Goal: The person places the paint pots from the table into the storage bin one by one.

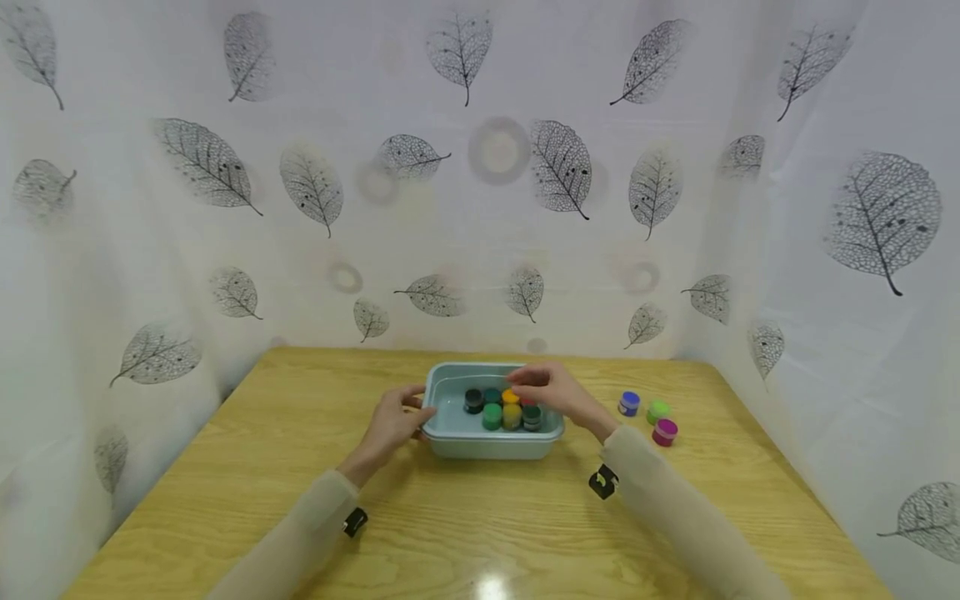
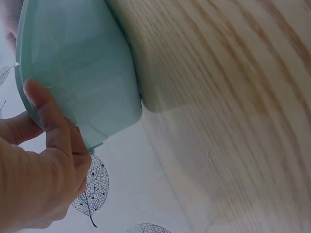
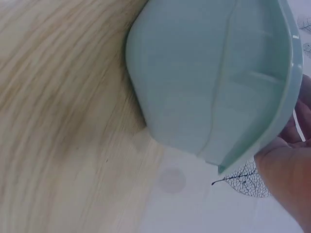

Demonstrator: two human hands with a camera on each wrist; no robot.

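Note:
A pale blue-green plastic basin (image 1: 487, 448) stands on the table with several small paint jars grouped inside, among them a black jar (image 1: 473, 401), a green jar (image 1: 492, 417), a yellow jar (image 1: 512, 417) and an orange jar (image 1: 510, 397). My left hand (image 1: 393, 419) grips the basin's left rim, thumb on top and fingers beneath the lip, as the left wrist view shows. Over the right side of the basin, my right hand (image 1: 553, 392) is above the jars, its fingertips by the orange jar. A red jar (image 1: 528, 400) is partly hidden under it; whether the fingers hold anything cannot be seen.
Right of the basin, a blue-violet jar (image 1: 629, 404), a light green jar (image 1: 657, 411) and a magenta jar (image 1: 664, 432) stand on the wooden table (image 1: 480, 517). A white curtain (image 1: 480, 242) with a leaf print hangs behind and at both sides.

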